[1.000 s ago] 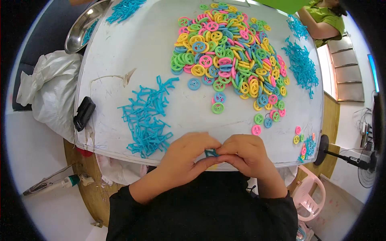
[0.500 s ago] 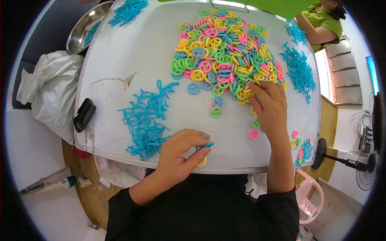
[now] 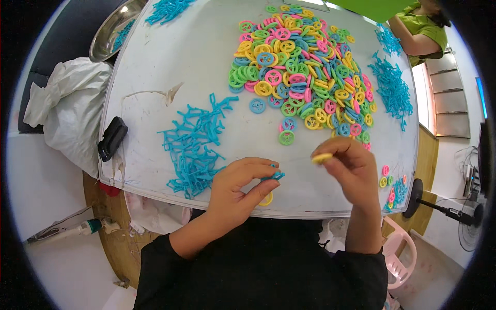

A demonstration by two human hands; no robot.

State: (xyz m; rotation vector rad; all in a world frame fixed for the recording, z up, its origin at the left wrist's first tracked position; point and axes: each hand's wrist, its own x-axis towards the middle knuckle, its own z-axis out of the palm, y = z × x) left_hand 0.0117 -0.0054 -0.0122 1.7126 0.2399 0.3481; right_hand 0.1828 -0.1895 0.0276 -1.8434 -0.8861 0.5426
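Note:
My left hand [image 3: 239,186] pinches a small blue plastic piece [image 3: 274,176] near the front edge of the white table [image 3: 170,67], with a yellow wheel [image 3: 266,199] showing under its fingers. My right hand [image 3: 347,166] is raised beside it, with a yellow plastic wheel [image 3: 322,158] between thumb and fingertips. A heap of coloured plastic wheels [image 3: 299,72], pink, yellow, green and blue, covers the far middle of the table. A pile of blue plastic sticks [image 3: 194,144] lies just left of my left hand.
More blue sticks lie at the right [image 3: 392,88] and far left [image 3: 168,9]. A metal bowl [image 3: 111,32] sits at the far left corner. A black case [image 3: 112,137] rests on the left edge beside a white bag [image 3: 67,113]. Another person in green [image 3: 421,33] sits across.
My right hand has drawn back from the wheel heap toward me, now holding a yellow wheel. My left hand has stayed at the front edge with the blue piece.

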